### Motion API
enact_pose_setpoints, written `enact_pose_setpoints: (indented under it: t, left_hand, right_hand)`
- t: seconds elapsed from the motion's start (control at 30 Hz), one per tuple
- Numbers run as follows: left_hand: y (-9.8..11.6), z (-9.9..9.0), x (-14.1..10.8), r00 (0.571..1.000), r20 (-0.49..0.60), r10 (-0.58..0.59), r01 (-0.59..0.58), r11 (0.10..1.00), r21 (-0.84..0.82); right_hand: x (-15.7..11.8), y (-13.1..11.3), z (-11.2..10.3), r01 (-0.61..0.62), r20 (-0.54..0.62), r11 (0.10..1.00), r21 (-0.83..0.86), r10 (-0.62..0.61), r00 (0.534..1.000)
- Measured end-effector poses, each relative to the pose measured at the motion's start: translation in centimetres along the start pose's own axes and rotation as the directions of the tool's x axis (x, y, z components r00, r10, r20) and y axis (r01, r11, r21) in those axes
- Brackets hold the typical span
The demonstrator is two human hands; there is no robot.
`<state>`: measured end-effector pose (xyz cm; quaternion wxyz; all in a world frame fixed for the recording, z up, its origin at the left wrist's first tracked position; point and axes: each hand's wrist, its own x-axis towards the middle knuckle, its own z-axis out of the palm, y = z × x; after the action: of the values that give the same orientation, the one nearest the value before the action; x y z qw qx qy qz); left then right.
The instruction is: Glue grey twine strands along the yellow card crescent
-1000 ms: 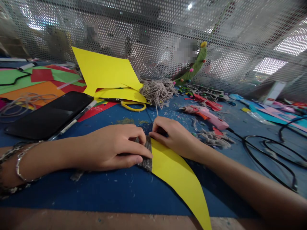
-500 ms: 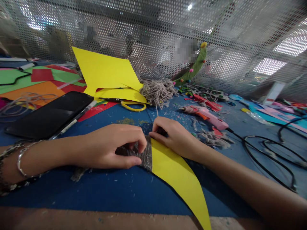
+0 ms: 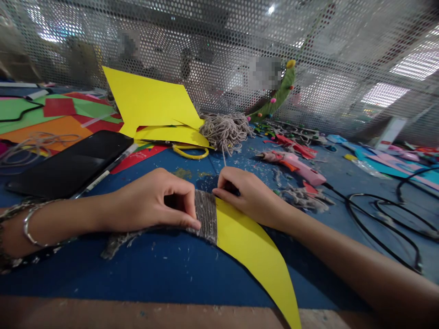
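Card [image 3: 255,242], yellow and curved, lies on the blue table [image 3: 154,278], its left part wrapped in grey yarn [image 3: 207,219]. Left hand [image 3: 151,201] curls over the wrapping; whether it grips is unclear. Right hand [image 3: 247,192] pinches a strand [image 3: 224,160] from the heap [image 3: 226,130] behind. Phone [image 3: 75,162] sits left, scissors [image 3: 191,157] behind, glue gun [image 3: 303,170] right.

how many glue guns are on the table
1: a pink glue gun, lying right of the yarn pile, nozzle towards it. Another could be hidden behind the yellow card.
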<state>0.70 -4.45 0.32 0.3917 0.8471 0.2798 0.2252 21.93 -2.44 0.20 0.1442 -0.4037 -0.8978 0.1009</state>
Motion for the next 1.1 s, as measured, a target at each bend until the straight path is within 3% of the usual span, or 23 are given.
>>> enact_pose_setpoints:
  t: [0.53,0.67,0.97,1.1]
  left_hand:
    - [0.30,0.05,0.03,0.987,0.007,-0.160,0.157,0.962,-0.221]
    - [0.11,-0.02,0.08,0.992,0.010,-0.126,0.126,0.984,-0.130]
    - [0.36,-0.19,-0.08,0.995,0.056,0.088,-0.093,0.990,0.102]
    - [0.51,-0.12,0.03,0.995,0.039,0.088,-0.093,0.985,0.143]
  right_hand:
    - [-0.06,0.00,-0.13,0.010,0.000,1.000,0.012,-0.010,1.000]
    - [-0.11,0.13,-0.04,0.005,0.001,1.000,0.008,-0.005,1.000]
    - [-0.06,-0.21,-0.26,-0.020,0.014,1.000,0.005,0.020,1.000]
    - [-0.08,-0.13,-0.14,-0.015,0.013,1.000,0.008,0.015,1.000]
